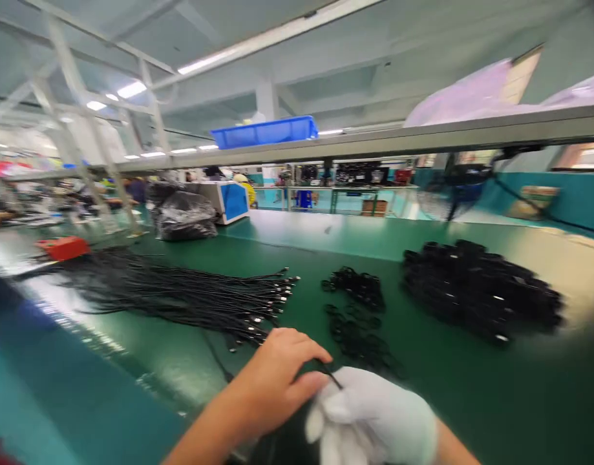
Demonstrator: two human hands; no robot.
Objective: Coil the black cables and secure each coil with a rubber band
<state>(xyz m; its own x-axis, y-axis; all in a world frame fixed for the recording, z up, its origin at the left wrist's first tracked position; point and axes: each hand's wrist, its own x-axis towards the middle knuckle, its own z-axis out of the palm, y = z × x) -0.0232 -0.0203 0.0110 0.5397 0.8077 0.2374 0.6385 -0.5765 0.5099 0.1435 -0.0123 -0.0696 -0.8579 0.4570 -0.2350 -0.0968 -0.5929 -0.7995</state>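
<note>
My left hand (283, 373) is bare and pinches a thin black cable (333, 375) between thumb and fingers. A short stretch of that cable runs across to my right hand (369, 410), which wears a white glove and has its fingers curled round it. What lies inside the glove's grip is hidden, and the fingers there are a little blurred. Just beyond my left hand, a spread bundle of black cables (194, 290) with shiny metal ends lies on the green table (297, 255). Small black ring-like pieces (359, 332) lie in two heaps past my right hand.
A big pile of coiled black cables (476, 287) lies at the right. Farther back on the left are a red box (64, 247), a black plastic bag (185, 213) and a blue-and-white box (231, 201). An overhead shelf (364, 143) carries a blue tray (265, 132).
</note>
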